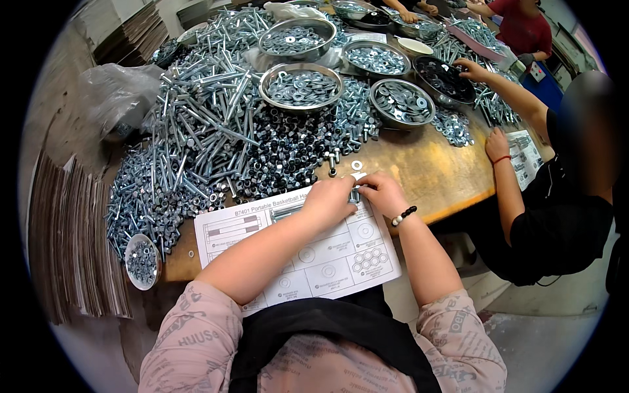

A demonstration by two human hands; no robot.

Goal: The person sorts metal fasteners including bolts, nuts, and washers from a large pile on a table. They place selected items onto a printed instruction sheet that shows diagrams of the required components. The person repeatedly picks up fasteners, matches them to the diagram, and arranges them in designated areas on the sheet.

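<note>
A printed parts sheet (259, 288) with hardware drawings lies at the table's front edge. Over its upper part, my left hand (331, 200) is closed, fingertips beside some short silver bolts (354, 195). Whatever lies inside its fingers is hidden. My right hand (385, 194), with a beaded bracelet at the wrist, pinches at the top of these bolts; its fingertips meet the left hand's. Long silver bolts (283, 213) rest on the sheet left of my left hand. Just beyond my hands are a loose washer (356, 165) and a dark-tipped bolt (332, 168).
Heaped bolts (203, 98) and black-centred lock nuts (278, 154) cover the table's left and middle. Metal bowls of washers (301, 88) stand behind. A small white bowl (143, 262) sits front left. On the right a co-worker's hand (473, 70) reaches to a bowl of black parts (445, 78).
</note>
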